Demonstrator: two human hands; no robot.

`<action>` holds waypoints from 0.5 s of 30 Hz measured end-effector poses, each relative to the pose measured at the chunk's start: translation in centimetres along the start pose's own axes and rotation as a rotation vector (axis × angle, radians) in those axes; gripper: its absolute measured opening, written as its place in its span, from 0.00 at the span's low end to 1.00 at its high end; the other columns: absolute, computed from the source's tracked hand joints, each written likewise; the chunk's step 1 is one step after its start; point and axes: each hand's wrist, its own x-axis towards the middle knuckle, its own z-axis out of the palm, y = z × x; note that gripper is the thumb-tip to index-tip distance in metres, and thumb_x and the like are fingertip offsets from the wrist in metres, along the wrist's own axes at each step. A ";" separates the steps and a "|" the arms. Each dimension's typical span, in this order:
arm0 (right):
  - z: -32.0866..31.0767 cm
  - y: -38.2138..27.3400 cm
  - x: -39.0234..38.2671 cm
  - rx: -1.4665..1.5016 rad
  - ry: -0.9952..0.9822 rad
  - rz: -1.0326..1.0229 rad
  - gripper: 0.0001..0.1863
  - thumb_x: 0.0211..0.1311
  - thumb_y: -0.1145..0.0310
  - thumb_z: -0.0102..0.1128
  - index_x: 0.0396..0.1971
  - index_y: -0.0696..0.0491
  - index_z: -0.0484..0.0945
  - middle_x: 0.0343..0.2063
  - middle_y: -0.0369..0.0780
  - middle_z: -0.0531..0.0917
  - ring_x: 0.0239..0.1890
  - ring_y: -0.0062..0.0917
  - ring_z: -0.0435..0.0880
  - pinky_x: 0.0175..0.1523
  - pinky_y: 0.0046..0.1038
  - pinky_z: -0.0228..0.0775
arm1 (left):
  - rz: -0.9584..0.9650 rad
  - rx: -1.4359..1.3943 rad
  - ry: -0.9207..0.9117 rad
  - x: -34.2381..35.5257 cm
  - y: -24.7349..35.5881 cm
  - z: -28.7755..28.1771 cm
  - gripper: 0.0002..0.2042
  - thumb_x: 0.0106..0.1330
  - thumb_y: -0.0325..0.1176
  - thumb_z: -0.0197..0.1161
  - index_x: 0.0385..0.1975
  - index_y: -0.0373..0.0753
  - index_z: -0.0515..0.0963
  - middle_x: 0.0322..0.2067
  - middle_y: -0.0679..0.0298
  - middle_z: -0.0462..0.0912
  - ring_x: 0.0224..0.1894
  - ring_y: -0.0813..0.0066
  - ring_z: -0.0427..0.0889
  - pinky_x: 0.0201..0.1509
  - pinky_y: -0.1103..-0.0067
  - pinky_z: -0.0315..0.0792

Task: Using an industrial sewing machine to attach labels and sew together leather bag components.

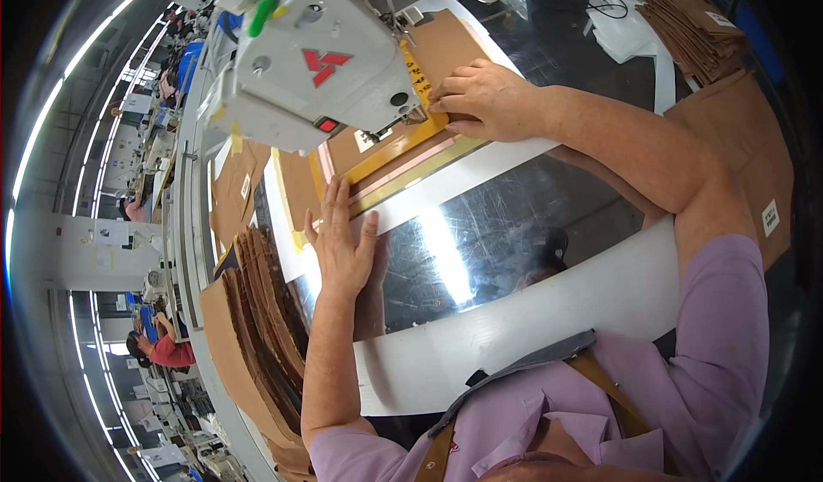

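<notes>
A yellow-edged sewing template (377, 171) lies under the head of a white sewing machine (317, 62), with brown fabric (446, 46) in and beside it. Pink strips run along its border, and a white sheet (480, 182) lies beneath. My left hand (343, 250) has its fingers stretched, with the tips at the template's near left corner. Across from it, my right hand (493, 100) lies on the template's right side, fingers slightly bent and resting on the surface. Neither hand grasps anything that I can see. The machine head partly hides the template and the needle area.
Brown fabric pieces are stacked on the left (257, 310). Another pile of brown pieces (690, 32) lies at the far right, with a large labelled brown piece (746, 156) nearer. A shiny metal tabletop (429, 259) spreads before me. Other people work at distant machines on the left.
</notes>
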 end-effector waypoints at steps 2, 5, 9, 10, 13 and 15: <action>-0.6 -0.3 -0.5 -0.005 -0.037 0.012 0.19 0.67 0.57 0.62 0.52 0.50 0.83 0.52 0.37 0.82 0.55 0.30 0.79 0.63 0.35 0.67 | -0.184 -0.019 0.048 -1.8 -3.2 0.2 0.32 0.76 0.53 0.53 0.72 0.38 0.63 0.70 0.53 0.68 0.74 0.60 0.64 0.77 0.54 0.41; -1.1 -1.2 0.4 -0.045 -0.072 -0.019 0.19 0.67 0.56 0.62 0.52 0.51 0.82 0.52 0.38 0.82 0.55 0.31 0.79 0.63 0.35 0.66 | -0.372 -0.122 0.214 -3.2 -8.4 -0.4 0.30 0.78 0.49 0.51 0.72 0.38 0.62 0.68 0.54 0.71 0.68 0.59 0.72 0.75 0.51 0.47; -1.9 -1.8 0.5 -0.155 -0.065 -0.048 0.22 0.68 0.53 0.60 0.52 0.52 0.81 0.52 0.38 0.82 0.56 0.32 0.79 0.62 0.35 0.66 | -0.400 -0.106 0.261 -3.2 -12.4 0.1 0.30 0.76 0.53 0.52 0.71 0.41 0.65 0.71 0.55 0.67 0.73 0.57 0.65 0.74 0.48 0.48; -2.2 -1.7 -0.2 -0.174 -0.078 -0.055 0.22 0.68 0.53 0.60 0.52 0.52 0.81 0.52 0.38 0.82 0.56 0.32 0.79 0.62 0.35 0.66 | -0.448 -0.064 0.195 -2.5 -11.7 0.3 0.32 0.75 0.56 0.52 0.72 0.42 0.65 0.73 0.55 0.64 0.76 0.57 0.60 0.75 0.47 0.46; -3.3 -1.4 -1.6 -0.291 -0.034 0.159 0.25 0.70 0.50 0.57 0.55 0.54 0.80 0.56 0.39 0.81 0.60 0.33 0.77 0.66 0.38 0.63 | -0.528 0.050 0.118 -1.2 -10.2 0.3 0.35 0.73 0.60 0.52 0.73 0.44 0.64 0.76 0.55 0.58 0.79 0.56 0.51 0.76 0.46 0.42; -3.6 -0.8 -2.8 -0.278 -0.129 0.347 0.31 0.72 0.44 0.52 0.62 0.54 0.76 0.64 0.41 0.77 0.67 0.36 0.73 0.72 0.44 0.58 | -0.590 0.115 0.056 -0.5 -8.9 0.2 0.38 0.71 0.62 0.53 0.75 0.45 0.61 0.78 0.56 0.53 0.81 0.56 0.43 0.78 0.44 0.38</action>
